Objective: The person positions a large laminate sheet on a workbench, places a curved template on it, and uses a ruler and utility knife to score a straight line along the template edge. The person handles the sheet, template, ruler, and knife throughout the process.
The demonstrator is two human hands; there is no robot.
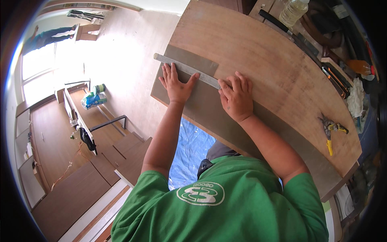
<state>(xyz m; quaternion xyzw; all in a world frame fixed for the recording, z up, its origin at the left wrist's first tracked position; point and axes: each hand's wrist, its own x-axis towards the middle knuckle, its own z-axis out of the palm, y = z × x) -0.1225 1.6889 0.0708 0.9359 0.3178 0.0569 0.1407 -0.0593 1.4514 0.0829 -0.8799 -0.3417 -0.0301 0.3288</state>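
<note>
A metal ruler (161, 57) lies slantwise across a grey-brown sheet (282, 137) on a curved wooden board (278, 68). My left hand (176, 84) presses on the ruler with fingers and thumb spread. To its right, my right hand (238, 95) has bent fingers gripping the ruler toward its right end; what lies under those fingers is partly hidden. Yellow-handled snips (329, 147) rest on the board, right of my hands.
Utility knives (336, 78), a long black-handled tool (274, 20) and bottles (358, 67) crowd the board's far right edge. A blue tarp (181, 149) lies below. At left stand cabinet panels (68, 197) and a metal frame (109, 124); another person (50, 36) is at upper left.
</note>
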